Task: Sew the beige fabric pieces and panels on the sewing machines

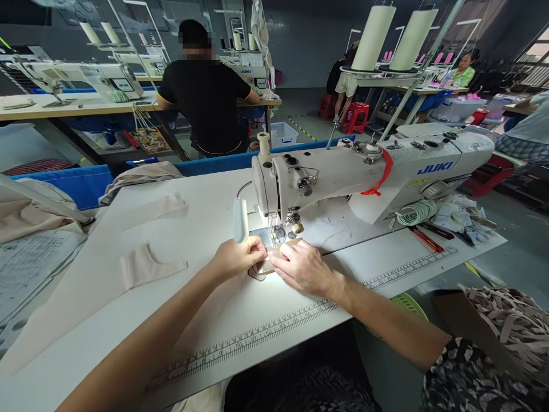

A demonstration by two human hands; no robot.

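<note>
A white JUKI sewing machine (317,177) stands on the table, its needle and presser foot (273,234) lit by a small lamp (241,220). Just in front of the foot lies a small flat tan piece (268,268), partly covered by my hands; its material is hard to tell. My left hand (240,254) pinches at its left side, thumb and forefinger together. From the right, my right hand (304,266) presses over the piece with fingers bent and closed, its fingertips close to the left ones. A thin dark cord or thread (256,276) curls beneath the piece.
Beige cut fabric pieces (148,266) lie at left. A printed ruler (257,337) runs along the front edge. Red-handled snips (426,239), coiled green cord (416,212) and scraps (461,214) sit right. Thread cones (373,40) stand above. A co-worker (206,97) sits ahead.
</note>
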